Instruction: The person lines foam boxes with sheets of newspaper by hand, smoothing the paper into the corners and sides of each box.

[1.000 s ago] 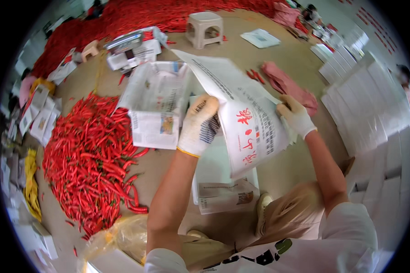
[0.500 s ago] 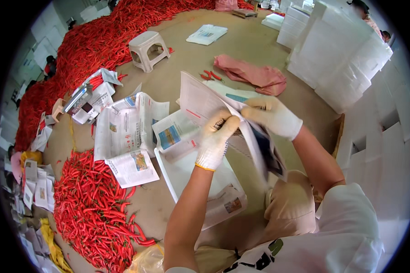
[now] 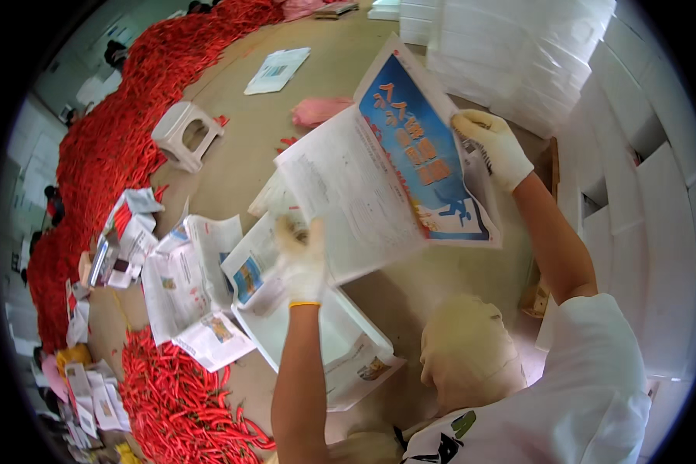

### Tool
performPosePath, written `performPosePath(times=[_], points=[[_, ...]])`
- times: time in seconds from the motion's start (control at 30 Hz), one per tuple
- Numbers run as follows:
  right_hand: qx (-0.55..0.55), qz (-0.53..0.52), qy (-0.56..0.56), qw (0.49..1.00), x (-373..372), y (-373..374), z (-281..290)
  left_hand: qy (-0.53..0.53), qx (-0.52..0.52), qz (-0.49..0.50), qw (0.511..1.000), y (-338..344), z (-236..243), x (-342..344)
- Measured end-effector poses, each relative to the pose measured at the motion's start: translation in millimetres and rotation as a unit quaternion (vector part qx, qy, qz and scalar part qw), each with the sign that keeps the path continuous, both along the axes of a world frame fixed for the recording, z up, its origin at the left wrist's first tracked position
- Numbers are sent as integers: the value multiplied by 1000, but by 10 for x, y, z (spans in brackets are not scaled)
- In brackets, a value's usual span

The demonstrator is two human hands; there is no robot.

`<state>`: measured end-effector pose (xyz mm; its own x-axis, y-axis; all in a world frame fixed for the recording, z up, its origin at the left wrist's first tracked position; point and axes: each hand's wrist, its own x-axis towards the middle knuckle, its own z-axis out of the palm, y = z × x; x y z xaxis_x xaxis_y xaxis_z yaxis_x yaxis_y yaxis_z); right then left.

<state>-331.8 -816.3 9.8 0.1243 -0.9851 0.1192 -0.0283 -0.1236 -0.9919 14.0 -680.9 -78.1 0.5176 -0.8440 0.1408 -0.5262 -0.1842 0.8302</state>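
Note:
My right hand (image 3: 493, 148), in a white work glove, grips the right edge of a spread newspaper (image 3: 356, 197). One page is pale with print; the other carries a large blue picture. At the sheet's lower left is my gloved left hand (image 3: 303, 263), slightly blurred, its thumb and fingers apart. Whether it touches the paper I cannot tell. Below lies a white foam box (image 3: 377, 331), partly lined with newspaper sheets (image 3: 249, 280) that hang over its sides. More newspaper (image 3: 179, 290) is spread to the left of the box.
Loose red chillies (image 3: 182, 398) lie heaped at the lower left, and a longer bank of chillies (image 3: 108, 162) runs behind. A plastic stool (image 3: 179, 131), a scale (image 3: 104, 259) and a pink sack (image 3: 321, 112) stand or lie around. Stacked white boxes (image 3: 510, 54) rise at the right.
The newspaper has been spread wide, showing its blue page. My right hand moved up and right with its edge; my left hand came off the paper and moved left and down. The view has shifted.

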Motion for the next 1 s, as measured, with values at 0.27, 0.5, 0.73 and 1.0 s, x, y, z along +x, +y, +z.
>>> performPosePath(times=[0.27,0.5,0.73,1.0], points=[[4,152,111,982,361,127,179,117,108,-294,942,-490,1253,-1392],[55,173,218,959,429,-59,-113,35,138,-236,961,-716,686,-1411],[-186,-21,251,950,562,-732,-185,10,93,-172,981,-1455,420,-1239],[25,-283,-377,881,-497,-326,-660,311,-111,-39,943,-1029,663,-1085]])
